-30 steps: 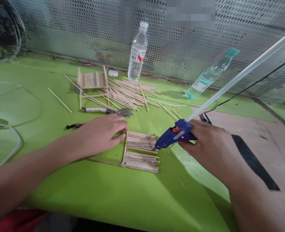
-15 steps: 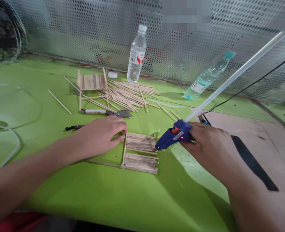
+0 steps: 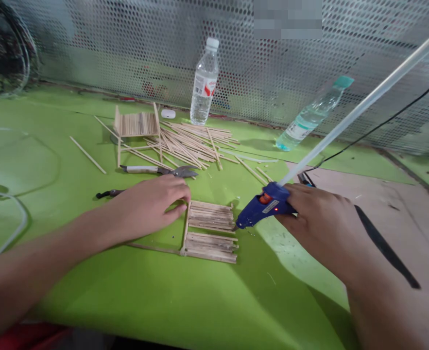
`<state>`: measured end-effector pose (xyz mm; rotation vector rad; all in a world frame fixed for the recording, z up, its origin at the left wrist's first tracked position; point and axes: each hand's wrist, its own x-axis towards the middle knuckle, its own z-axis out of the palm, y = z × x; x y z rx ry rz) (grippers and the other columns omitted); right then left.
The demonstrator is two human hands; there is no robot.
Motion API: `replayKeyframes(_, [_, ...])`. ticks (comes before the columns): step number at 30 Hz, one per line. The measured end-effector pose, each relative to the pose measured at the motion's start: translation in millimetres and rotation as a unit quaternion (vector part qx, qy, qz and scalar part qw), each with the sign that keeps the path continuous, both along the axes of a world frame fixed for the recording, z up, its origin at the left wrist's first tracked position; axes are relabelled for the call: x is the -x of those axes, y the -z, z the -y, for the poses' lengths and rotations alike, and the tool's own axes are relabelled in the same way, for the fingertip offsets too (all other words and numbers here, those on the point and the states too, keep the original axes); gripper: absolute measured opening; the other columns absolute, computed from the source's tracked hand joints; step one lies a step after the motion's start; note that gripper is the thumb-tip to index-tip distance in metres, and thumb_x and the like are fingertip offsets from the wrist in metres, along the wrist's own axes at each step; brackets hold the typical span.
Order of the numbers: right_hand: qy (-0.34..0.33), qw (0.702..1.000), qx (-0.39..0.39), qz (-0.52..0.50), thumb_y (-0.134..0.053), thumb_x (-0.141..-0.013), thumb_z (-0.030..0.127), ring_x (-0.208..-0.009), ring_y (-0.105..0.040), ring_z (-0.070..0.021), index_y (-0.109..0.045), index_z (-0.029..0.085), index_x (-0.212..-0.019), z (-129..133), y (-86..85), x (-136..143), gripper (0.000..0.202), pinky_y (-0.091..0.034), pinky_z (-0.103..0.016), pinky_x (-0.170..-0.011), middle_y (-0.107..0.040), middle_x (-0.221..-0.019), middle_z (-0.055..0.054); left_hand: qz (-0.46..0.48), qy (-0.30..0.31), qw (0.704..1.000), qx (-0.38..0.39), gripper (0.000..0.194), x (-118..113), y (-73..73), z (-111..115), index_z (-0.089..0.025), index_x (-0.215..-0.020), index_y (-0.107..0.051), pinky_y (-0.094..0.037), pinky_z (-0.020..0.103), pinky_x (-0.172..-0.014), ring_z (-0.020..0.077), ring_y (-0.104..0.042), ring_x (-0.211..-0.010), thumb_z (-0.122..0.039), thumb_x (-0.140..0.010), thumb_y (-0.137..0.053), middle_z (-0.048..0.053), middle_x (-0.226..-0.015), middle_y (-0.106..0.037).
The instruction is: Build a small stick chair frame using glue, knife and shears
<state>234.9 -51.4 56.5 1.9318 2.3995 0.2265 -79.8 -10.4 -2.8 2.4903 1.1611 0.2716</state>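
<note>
My right hand point(image 3: 319, 226) is wrapped round the handle of a blue glue gun point(image 3: 263, 205), with a long clear glue stick jutting from its back. A small red light glows on the gun. Its nozzle points down at the right ends of a wooden stick frame point(image 3: 211, 216), close to the gap between two rows of sticks laid side by side. My left hand point(image 3: 159, 204) grips the frame's upper left corner between thumb and curled fingers. Part of the frame is hidden under that hand and forearm.
Behind my left hand lie pruning shears point(image 3: 178, 171). Farther back are a pile of loose sticks point(image 3: 192, 143) and a small stick chair point(image 3: 138, 125). A clear water bottle point(image 3: 204, 87) stands upright; a greenish bottle point(image 3: 311, 119) leans by the perforated metal panel point(image 3: 145, 53).
The glue gun and my right hand have shifted very slightly to the right, the nozzle staying by the stick ends. My left hand keeps its place on the frame.
</note>
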Motion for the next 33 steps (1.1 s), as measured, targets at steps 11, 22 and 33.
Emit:
replayKeyframes(11, [-0.067, 0.993, -0.076, -0.052, -0.059, -0.085, 0.014, -0.081, -0.075, -0.0291, -0.07, 0.02, -0.086, 2.4, 6.0, -6.4, 0.012, -0.041, -0.031, -0.059, -0.079, -0.092, -0.008, -0.003, -0.011, 1.0, 0.015, 0.019, -1.6, -1.7, 0.8, -0.022, -0.103, -0.075, -0.063, 0.045, -0.082, 0.0231, -0.069, -0.091, -0.022, -0.095, -0.058, 0.007, -0.104, -0.073])
replayKeyframes(22, [-0.114, 0.985, -0.102, -0.074, -0.058, -0.081, 0.006, -0.079, -0.073, -0.0269, -0.074, 0.02, -0.092, 2.1, 12.1, -3.7, 0.024, -0.043, -0.031, -0.061, -0.079, -0.09, -0.007, 0.007, -0.01, 1.0, 0.007, 0.019, -2.0, -0.5, 1.2, -0.024, -0.102, -0.076, -0.064, 0.048, -0.084, 0.0245, -0.069, -0.093, -0.024, -0.095, -0.058, 0.006, -0.102, -0.075])
replayKeyframes(33, [-0.115, 0.986, -0.09, -0.076, -0.059, -0.081, 0.004, -0.08, -0.074, -0.0297, -0.076, 0.019, -0.097, 3.0, 13.6, -1.5, 0.027, -0.046, -0.033, -0.061, -0.08, -0.097, -0.009, -0.008, -0.005, 1.0, -0.002, 0.02, -1.2, -0.5, 0.6, -0.024, -0.103, -0.075, -0.063, 0.045, -0.082, 0.0233, -0.069, -0.092, -0.024, -0.096, -0.056, 0.006, -0.103, -0.074])
